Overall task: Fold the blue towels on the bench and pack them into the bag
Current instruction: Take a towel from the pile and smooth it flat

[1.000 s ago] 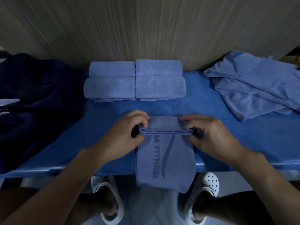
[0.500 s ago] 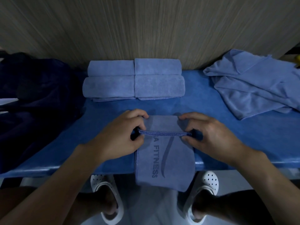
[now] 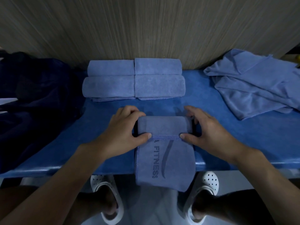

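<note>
A blue towel (image 3: 164,127) printed "FITNESS" lies on the blue bench (image 3: 227,140) in front of me, its far part rolled up and its near end hanging over the front edge. My left hand (image 3: 123,130) grips the roll's left end, thumb pressed on the seam. My right hand (image 3: 206,130) grips the right end the same way. Several rolled blue towels (image 3: 134,78) lie in two rows against the wall behind it. A dark bag (image 3: 32,98) sits at the left end of the bench.
A heap of unfolded blue towels (image 3: 253,83) lies at the right end of the bench. A wood-grain wall (image 3: 146,30) closes off the back. My feet in white clogs (image 3: 107,200) stand on the floor under the bench edge.
Both hands have rolled the towel's far fold toward me into a thicker roll. More of the printed lettering is now covered.
</note>
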The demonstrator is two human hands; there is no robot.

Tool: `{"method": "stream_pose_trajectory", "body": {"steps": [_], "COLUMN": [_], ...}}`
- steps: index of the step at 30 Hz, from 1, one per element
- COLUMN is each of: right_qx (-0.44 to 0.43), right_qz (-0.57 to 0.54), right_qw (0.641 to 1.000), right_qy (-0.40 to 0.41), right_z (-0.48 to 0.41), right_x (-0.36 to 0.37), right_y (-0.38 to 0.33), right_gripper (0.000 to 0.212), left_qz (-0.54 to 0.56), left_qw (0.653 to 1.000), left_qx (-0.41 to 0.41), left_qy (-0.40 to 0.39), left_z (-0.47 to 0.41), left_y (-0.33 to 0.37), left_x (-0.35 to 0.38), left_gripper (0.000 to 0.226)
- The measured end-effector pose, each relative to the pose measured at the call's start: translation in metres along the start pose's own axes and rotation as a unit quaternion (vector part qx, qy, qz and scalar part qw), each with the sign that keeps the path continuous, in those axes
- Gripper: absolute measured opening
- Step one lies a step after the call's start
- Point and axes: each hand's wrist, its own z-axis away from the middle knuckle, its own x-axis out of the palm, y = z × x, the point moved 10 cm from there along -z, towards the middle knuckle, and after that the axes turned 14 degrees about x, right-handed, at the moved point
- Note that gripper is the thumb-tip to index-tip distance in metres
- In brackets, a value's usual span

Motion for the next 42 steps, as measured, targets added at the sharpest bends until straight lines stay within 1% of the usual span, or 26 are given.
{"method": "stream_pose_trajectory", "body": {"steps": [2,3,4,7,9,12,13,14,16,17,19,22,24,26,29,32,35,36,38,39,40,42], "right_qx": [0.021,0.029,0.032,0.027,0.043,0.069,0.066,0.044,-0.038,-0.063,-0.079,-0.097,-0.096,-0.092,-0.087,-0.086,-0.086,-0.083,-0.064,-0.048,-0.035,-0.03], "right_qz": [-0.002,-0.001,0.001,0.001,-0.022,-0.043,-0.037,-0.024,0.024,0.045,0.065,0.071,0.059,0.037,-0.014,-0.034,-0.046,-0.049,-0.043,-0.034,-0.021,0.009], "right_qw": [1.0,1.0,0.999,1.0,0.998,0.995,0.996,0.999,0.993,0.986,0.98,0.982,0.987,0.991,0.993,0.994,0.994,0.994,0.996,0.998,0.999,0.999], "right_qy": [-0.007,-0.009,-0.01,-0.006,-0.026,-0.063,-0.053,-0.012,0.107,0.148,0.171,0.146,0.111,0.088,0.077,0.063,0.054,0.051,0.043,0.029,0.016,-0.001], "right_z": [-0.004,-0.006,-0.007,-0.008,-0.009,-0.01,-0.01,-0.011,-0.01,-0.009,-0.008,-0.001,0.004,0.01,0.017,0.02,0.02,0.021,0.02,0.02,0.019,0.02], "right_x": [0.002,0.003,0.004,0.003,0.005,0.01,0.009,0.003,-0.014,-0.019,-0.021,-0.019,-0.016,-0.015,-0.016,-0.013,-0.01,-0.009,-0.009,-0.007,-0.006,-0.004], "right_y": [0.003,0.004,0.004,0.001,0.004,0.008,0.006,0.001,-0.017,-0.022,-0.024,-0.025,-0.023,-0.021,-0.018,-0.014,-0.011,-0.011,-0.007,-0.004,0.001,0.002], "right_gripper": [0.089,0.088,0.083,0.051,0.05,0.058,0.059,0.056,0.04,0.034,0.031,0.031,0.039,0.044,0.035,0.031,0.026,0.023,0.021,0.026,0.037,0.059], "left_qz": [0.022,0.034,0.05,0.104,0.121,0.157,0.162,0.158,0.125,0.101,0.048,-0.021,-0.017,0.017,0.079,0.127,0.158,0.15,0.099,0.064,0.036,0.019], "left_qw": [1.0,0.999,0.998,0.993,0.991,0.986,0.985,0.985,0.986,0.987,0.99,0.992,0.991,0.991,0.988,0.985,0.982,0.984,0.993,0.996,0.997,0.998], "left_qx": [-0.007,-0.013,-0.023,-0.049,-0.047,-0.053,-0.052,-0.047,-0.034,-0.023,0.016,0.075,0.092,0.101,0.1,0.088,0.073,0.065,0.058,0.059,0.062,0.059], "left_qy": [0.001,0.002,-0.001,-0.009,-0.011,-0.002,0.019,0.048,0.108,0.126,0.132,0.103,0.091,0.087,0.083,0.081,0.081,0.07,0.032,0.012,-0.006,-0.031], "left_z": [0.0,-0.001,0.0,0.001,-0.001,-0.001,-0.002,-0.003,-0.005,-0.007,-0.009,-0.01,-0.007,-0.005,-0.002,-0.002,-0.002,-0.001,0.0,0.001,0.001,0.001], "left_y": [0.002,0.002,0.002,-0.001,-0.001,-0.004,-0.003,-0.002,0.005,0.01,0.022,0.031,0.033,0.036,0.038,0.04,0.035,0.03,0.024,0.022,0.02,0.018], "left_x": [0.0,0.0,0.001,0.005,0.004,0.002,-0.001,-0.005,-0.017,-0.022,-0.027,-0.027,-0.026,-0.025,-0.022,-0.017,-0.013,-0.01,-0.003,0.0,0.002,0.005], "left_gripper": [0.06,0.052,0.047,0.047,0.051,0.054,0.054,0.053,0.055,0.056,0.052,0.041,0.04,0.035,0.025,0.031,0.024,0.025,0.047,0.06,0.068,0.071]}}
